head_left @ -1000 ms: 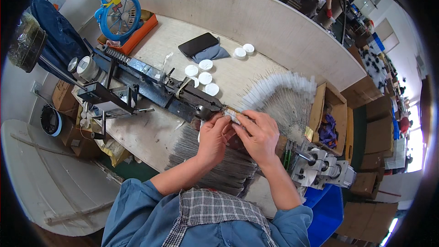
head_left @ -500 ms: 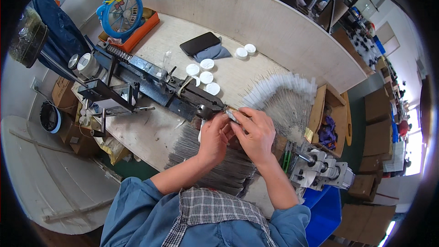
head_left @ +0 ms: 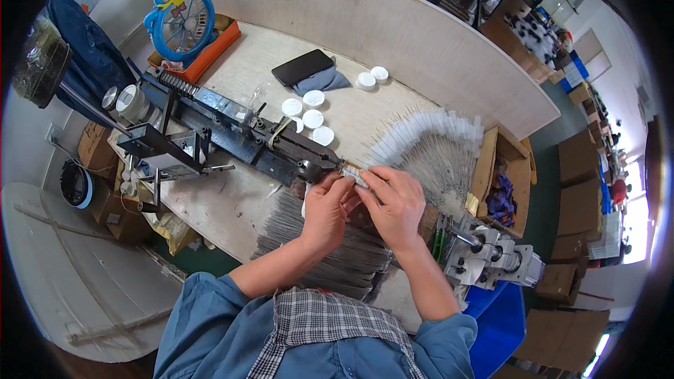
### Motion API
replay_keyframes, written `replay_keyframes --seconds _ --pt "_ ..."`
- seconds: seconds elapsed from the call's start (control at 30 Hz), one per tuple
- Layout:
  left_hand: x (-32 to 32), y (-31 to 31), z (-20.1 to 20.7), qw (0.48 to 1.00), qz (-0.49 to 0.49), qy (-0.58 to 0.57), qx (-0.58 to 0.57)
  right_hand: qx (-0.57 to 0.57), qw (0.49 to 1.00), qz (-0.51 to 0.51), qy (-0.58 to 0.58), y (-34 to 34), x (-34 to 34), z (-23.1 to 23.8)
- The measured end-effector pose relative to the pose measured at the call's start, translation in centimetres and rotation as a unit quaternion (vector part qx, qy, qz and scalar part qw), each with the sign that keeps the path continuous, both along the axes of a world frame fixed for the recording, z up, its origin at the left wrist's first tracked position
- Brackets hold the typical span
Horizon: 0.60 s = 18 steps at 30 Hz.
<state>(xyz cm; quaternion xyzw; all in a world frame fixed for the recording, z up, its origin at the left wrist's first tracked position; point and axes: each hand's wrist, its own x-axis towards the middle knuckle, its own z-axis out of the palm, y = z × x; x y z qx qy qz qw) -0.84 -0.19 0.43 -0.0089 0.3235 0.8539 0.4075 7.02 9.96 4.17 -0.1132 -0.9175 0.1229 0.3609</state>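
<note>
Mind first the black metal bar [head_left: 305, 147], slanting away to the upper left of the fingers, with its tip just beside them. Draw the left fingers [head_left: 337, 187] nearly together, as seen: pinched on the small white piece [head_left: 354, 177], though partly hiding the exact contact. Find that piece between both hands' fingertips, just off the end of the bar; cannot tell whether touching it. Best, probably, to steady it with the left side and make fine turns with the right, pressing lightly so as not to crush it. Set the right fingers [head_left: 381, 180] likewise: bent, closed to a narrow grip on the piece from its right.

For materials, start far to the upper left of the fingers: see a round fan [head_left: 184, 24] in smooth blue plastic, above an orange tray [head_left: 217, 49] with straight walls. Beyond the fingers, on the pale, flat desk [head_left: 379, 102], note a slim black phone [head_left: 302, 67] on soft grey-blue cloth [head_left: 326, 83], then chalk-white discs [head_left: 313, 119], squat and round. Nearer the body, below the fingers, look for thin grey wires [head_left: 354, 263], stiff and packed in a dense pile. To the right, notice fine rods [head_left: 442, 168] fanned out in an arc, ending in translucent white sleeves [head_left: 439, 128]; past these, a brown cardboard box [head_left: 484, 168] holding crumpled purple material [head_left: 502, 200].
</note>
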Motion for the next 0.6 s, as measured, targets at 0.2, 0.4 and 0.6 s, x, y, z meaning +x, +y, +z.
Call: replay_keyframes --seconds 0.2,0.4,0.6 --pt "0.1 0.4 0.7 1.0 0.007 -0.013 -0.016 -0.008 1.0 -0.002 -0.001 0.3 0.5 1.0" --pt "-0.1 -0.2 0.8 0.999 0.003 -0.049 0.023 -0.004 0.993 -0.044 -0.11 0.8 2.3 2.3" --pt "0.2 -1.3 1.4 0.999 -0.033 -0.02 0.008 -0.019 0.994 -0.014 -0.103 -0.4 3.2 2.5"
